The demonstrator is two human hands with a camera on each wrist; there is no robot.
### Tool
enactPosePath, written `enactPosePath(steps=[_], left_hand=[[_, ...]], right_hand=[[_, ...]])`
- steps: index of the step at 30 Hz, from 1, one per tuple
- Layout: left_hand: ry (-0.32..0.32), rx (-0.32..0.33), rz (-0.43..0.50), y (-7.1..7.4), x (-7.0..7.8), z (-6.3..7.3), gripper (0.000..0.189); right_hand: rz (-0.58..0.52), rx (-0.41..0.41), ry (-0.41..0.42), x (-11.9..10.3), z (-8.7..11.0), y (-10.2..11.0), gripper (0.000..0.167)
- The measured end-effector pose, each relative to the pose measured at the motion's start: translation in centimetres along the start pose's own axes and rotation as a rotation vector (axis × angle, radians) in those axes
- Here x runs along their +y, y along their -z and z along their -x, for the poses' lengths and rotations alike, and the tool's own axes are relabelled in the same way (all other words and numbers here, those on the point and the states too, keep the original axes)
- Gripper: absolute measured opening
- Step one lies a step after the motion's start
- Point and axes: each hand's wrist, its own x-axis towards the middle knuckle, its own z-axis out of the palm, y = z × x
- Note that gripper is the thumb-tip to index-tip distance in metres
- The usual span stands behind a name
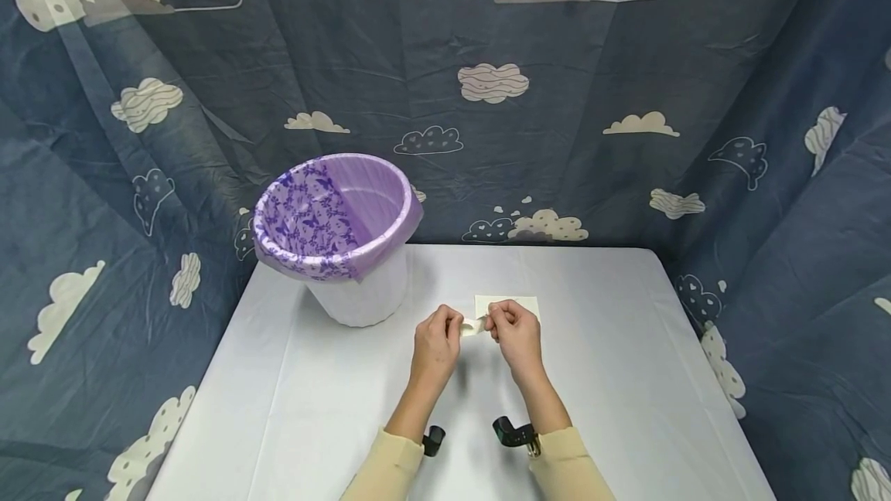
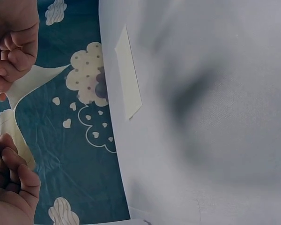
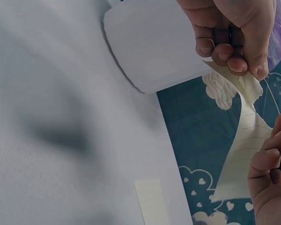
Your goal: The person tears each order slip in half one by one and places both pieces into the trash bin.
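A cream sheet of lined paper (image 3: pixel 243 145) stretches between the two hands above the table. Narrow at its middle, it has a ragged, torn-looking edge there, and its two parts still appear joined. Fingertips and thumb of my left hand (image 1: pixel 437 342) pinch one part (image 2: pixel 16 138). My right hand (image 1: pixel 517 337) pinches the other part (image 2: pixel 35 84), which flares out wider. The remaining fingers of both hands are curled in. Beyond the hands, another flat piece of cream paper (image 2: pixel 129 77) lies on the table, partly behind the right hand in the head view.
A white bin (image 1: pixel 362 296) with a purple patterned liner (image 1: pixel 313 215) folded over its rim stands on the table's left side. White cloth covers the table (image 1: pixel 668 377). A dark blue cloud-print curtain (image 1: pixel 390 52) hangs behind and at both sides.
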Motion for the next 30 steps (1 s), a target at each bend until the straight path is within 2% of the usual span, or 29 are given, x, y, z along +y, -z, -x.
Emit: enactPosePath(steps=[10,17,24,30], left_hand=[[-0.024,0.044,-0.026,-0.2,-0.7,0.2,0.013],[-0.015,0.047,-0.025,0.0,-1.1,0.1,0.013],[0.028,0.032,-0.018,0.2,-1.3,0.2,0.014],[0.026,0.046,-0.013,0.2,-1.4,0.1,0.015]], right_hand=[[0.010,0.035,-0.018,0.1,-0.2,0.4,0.018],[-0.016,0.034,-0.037,0.3,-0.4,0.8,0.019],[-0.034,0.033,-0.044,0.3,-0.4,1.2,0.020],[-0.022,0.052,-0.036,0.4,-0.4,1.2,0.019]])
